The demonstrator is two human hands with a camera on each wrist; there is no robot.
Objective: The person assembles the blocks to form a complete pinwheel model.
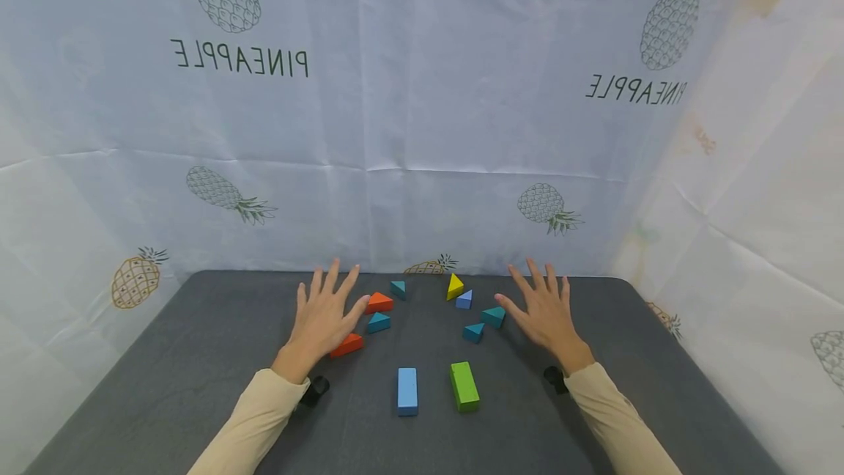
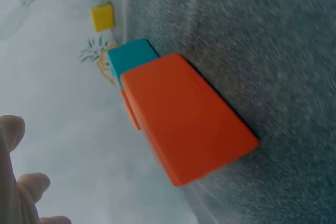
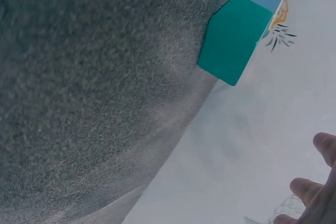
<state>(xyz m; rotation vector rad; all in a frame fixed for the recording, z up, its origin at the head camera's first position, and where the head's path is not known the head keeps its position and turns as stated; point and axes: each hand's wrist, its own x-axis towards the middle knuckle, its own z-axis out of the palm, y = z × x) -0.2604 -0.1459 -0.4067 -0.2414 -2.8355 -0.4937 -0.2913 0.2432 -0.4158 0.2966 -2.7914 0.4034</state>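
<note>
My left hand [image 1: 323,319] is spread above the dark table, its fingers straight and holding nothing. Two orange-red triangular blocks [image 1: 347,345] lie closest to it, and the nearer one [image 2: 186,121] fills the middle of the left wrist view. Beside them are a blue triangular block [image 1: 379,322] and a small teal one [image 1: 398,289]. On the other side my right hand [image 1: 543,314] also has its fingers spread, with nothing in it. A teal triangular block [image 1: 493,316] is just left of its thumb; another teal-blue triangular block [image 1: 473,333] lies nearer the front.
A light blue rectangular block [image 1: 407,391] and a green one [image 1: 464,387] lie in the front middle of the table [image 1: 217,358]. Farther back are a yellow triangular block [image 1: 455,286] and a small blue one [image 1: 464,300]. A white pineapple-print cloth [image 1: 461,123] hangs behind.
</note>
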